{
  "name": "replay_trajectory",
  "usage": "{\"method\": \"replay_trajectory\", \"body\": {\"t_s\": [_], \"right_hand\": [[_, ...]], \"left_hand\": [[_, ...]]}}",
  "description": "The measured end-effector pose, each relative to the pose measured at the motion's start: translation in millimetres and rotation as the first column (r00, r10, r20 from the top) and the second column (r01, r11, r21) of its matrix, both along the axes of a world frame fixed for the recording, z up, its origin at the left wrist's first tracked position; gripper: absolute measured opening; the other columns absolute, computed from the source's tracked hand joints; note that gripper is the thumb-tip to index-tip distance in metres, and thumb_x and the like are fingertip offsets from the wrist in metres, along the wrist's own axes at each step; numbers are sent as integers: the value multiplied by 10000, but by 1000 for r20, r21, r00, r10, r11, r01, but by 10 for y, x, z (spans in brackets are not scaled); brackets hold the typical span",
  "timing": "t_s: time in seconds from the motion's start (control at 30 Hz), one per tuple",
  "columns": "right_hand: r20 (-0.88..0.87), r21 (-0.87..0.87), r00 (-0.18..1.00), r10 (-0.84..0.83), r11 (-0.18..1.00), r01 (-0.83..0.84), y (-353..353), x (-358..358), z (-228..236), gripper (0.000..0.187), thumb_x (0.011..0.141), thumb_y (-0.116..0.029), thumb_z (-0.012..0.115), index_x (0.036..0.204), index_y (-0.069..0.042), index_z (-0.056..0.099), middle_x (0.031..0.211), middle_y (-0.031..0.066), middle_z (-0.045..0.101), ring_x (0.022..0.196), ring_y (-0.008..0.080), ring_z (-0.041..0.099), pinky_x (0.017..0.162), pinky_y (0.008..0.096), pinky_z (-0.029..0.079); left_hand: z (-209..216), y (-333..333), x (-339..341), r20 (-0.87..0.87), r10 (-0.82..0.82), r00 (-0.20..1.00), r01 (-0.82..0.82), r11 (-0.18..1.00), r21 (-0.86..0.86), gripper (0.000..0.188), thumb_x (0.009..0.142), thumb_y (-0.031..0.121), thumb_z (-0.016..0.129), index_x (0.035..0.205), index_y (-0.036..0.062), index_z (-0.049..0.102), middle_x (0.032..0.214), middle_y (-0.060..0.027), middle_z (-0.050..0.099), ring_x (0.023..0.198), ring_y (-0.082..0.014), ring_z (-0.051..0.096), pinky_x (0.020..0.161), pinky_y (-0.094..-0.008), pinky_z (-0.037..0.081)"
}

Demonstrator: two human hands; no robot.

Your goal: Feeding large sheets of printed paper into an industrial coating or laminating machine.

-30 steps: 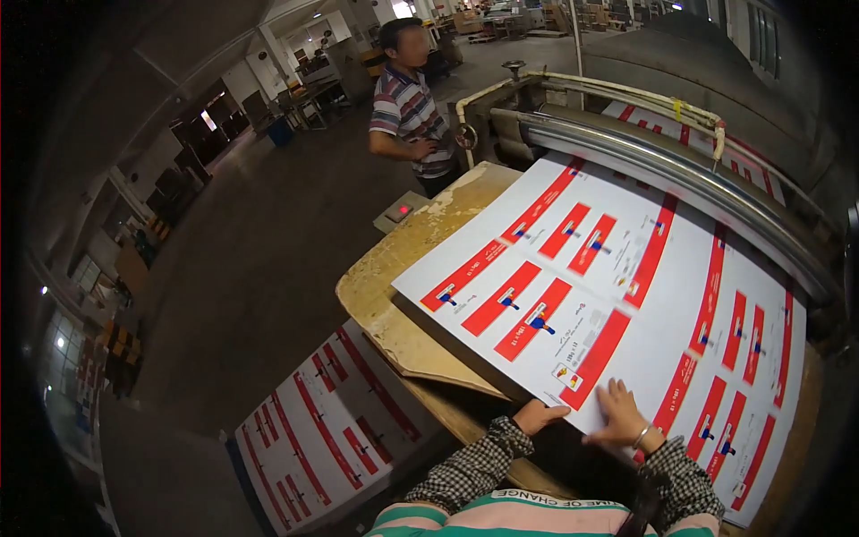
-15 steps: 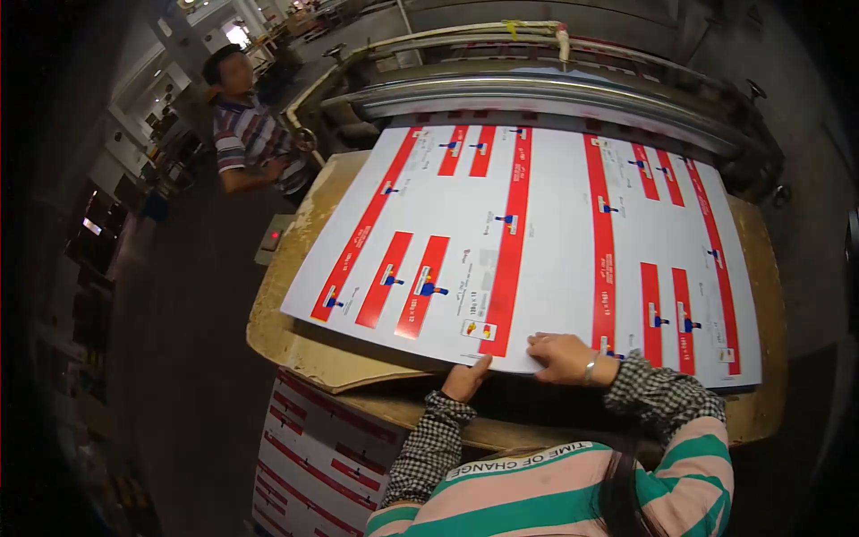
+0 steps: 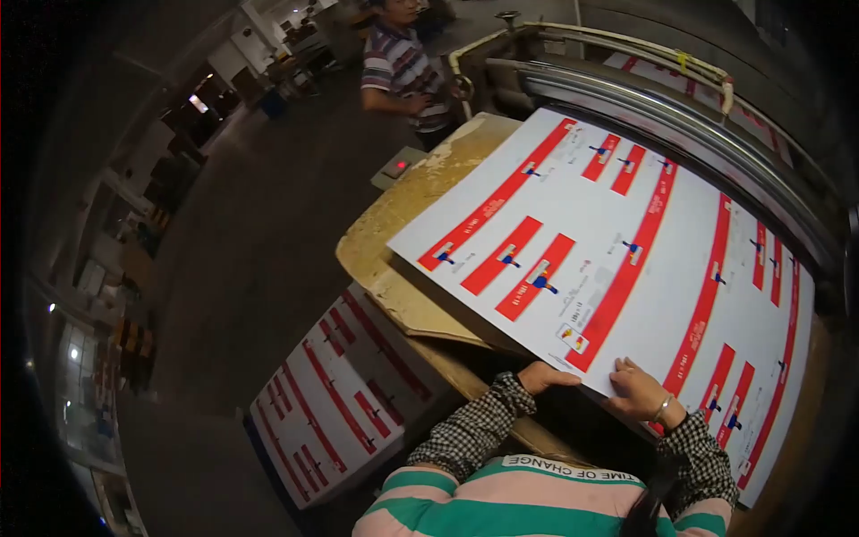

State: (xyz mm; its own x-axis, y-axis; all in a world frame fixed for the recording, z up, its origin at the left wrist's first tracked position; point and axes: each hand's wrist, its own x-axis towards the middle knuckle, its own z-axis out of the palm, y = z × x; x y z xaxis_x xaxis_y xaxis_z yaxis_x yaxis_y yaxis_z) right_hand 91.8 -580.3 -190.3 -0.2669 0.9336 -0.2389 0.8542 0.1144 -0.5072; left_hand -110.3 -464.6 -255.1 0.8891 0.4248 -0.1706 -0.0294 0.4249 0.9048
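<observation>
A large white printed sheet with red bands and small blue figures lies on a worn wooden feed board, its far edge against the machine's rollers. At the near edge my left hand is closed, thumb on top and fingers underneath, out of sight. Just to its right, my right hand pinches the same edge, fingertips on the paper near a red band. A bracelet circles my right wrist, and checked sleeve covers wrap both forearms. Whether one sheet or several lie in my grip, I cannot tell.
Long metal rollers cross the machine beyond the sheet. The wooden board sticks out at the left. Below it stands a stack of similar printed sheets. A control box with a red light and another person are beyond the board.
My view has turned left, so the sheet, machine and other person sit farther right and tilted. More of the lower stack shows. Both hands stay at the sheet's near edge.
</observation>
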Motion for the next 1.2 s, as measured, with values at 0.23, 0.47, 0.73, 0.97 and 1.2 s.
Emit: {"method": "replay_trajectory", "body": {"t_s": [0.23, 0.47, 0.73, 0.97, 1.2], "right_hand": [[-325, 189, 928, -185, 948, 255, -43, -8, 710, 156, 726, -93, 523, 826, 27, 535, 888, 202, 549, 821, 342, 545, 698, 353, 451], [-337, 3, 905, -260, 961, 277, -124, -103, 235, 270, 673, -129, 605, 888, 31, 584, 1023, 199, 562, 968, 287, 551, 818, 305, 448], [-160, 105, 713, -683, 706, 700, 530, 342, -147, 303, 660, -272, 611, 724, 20, 559, 838, 186, 575, 728, 302, 558, 642, 372, 437], [43, 46, 992, -123, 992, 121, 185, -322, -125, 896, 546, -421, 717, 1244, -17, 326, 1288, 281, 265, 1209, 428, 225, 978, 491, 223], [-338, -157, 882, -329, 943, 292, 43, -59, 196, 481, 613, -141, 618, 1049, 36, 520, 1109, 267, 493, 969, 347, 534, 818, 365, 430]], "left_hand": [[186, 98, -96, -152, -71, 986, 97, 980, 171, 383, 734, 156, 642, 1053, -26, 538, 1059, -94, 562, 980, -168, 505, 879, -287, 380], [28, 70, -177, -163, -7, 987, 39, 979, 198, 378, 737, 155, 638, 1050, -30, 535, 1048, -94, 564, 966, -173, 510, 862, -282, 390], [86, 147, -140, -154, 207, 966, -182, 971, 157, 391, 718, 131, 648, 1051, -31, 521, 1019, -97, 565, 936, -194, 518, 855, -291, 398], [-333, 119, -128, -56, 210, 976, -165, 884, 438, 690, 700, 160, 668, 1263, -3, 303, 1266, -111, 380, 1144, -205, 367, 986, -322, 267], [36, 64, -192, -225, -56, 973, 102, 975, 197, 409, 712, 241, 656, 1010, -25, 567, 1090, -109, 554, 908, -150, 543, 831, -259, 397]]}}
